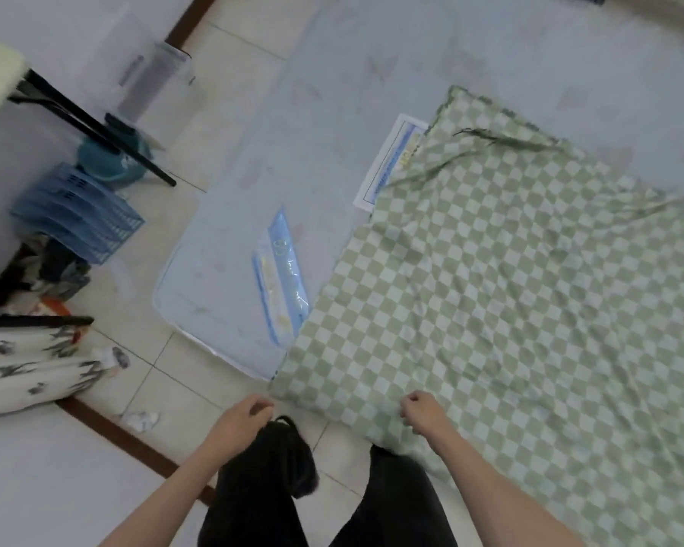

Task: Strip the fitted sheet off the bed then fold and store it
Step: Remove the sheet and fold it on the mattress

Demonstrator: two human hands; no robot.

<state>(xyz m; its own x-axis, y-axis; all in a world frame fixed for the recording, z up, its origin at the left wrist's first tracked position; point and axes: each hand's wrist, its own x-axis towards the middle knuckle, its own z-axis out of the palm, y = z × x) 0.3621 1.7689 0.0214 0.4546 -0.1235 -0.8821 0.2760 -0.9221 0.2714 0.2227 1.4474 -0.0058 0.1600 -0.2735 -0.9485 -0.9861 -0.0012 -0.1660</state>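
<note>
The green-and-white checked fitted sheet lies spread flat over the right part of a pale blue mattress on the floor. Its near edge reaches the tiles by my legs. My left hand hovers over the tiles just short of the sheet's near left corner, fingers loosely curled and holding nothing. My right hand sits over the sheet close to its near edge with curled fingers. Blur hides whether it pinches the fabric.
A printed label and a white card lie on the bare mattress. At the left stand a table with black legs, a clear plastic bin, a blue basket and a teal basin. A patterned cloth hangs at the lower left.
</note>
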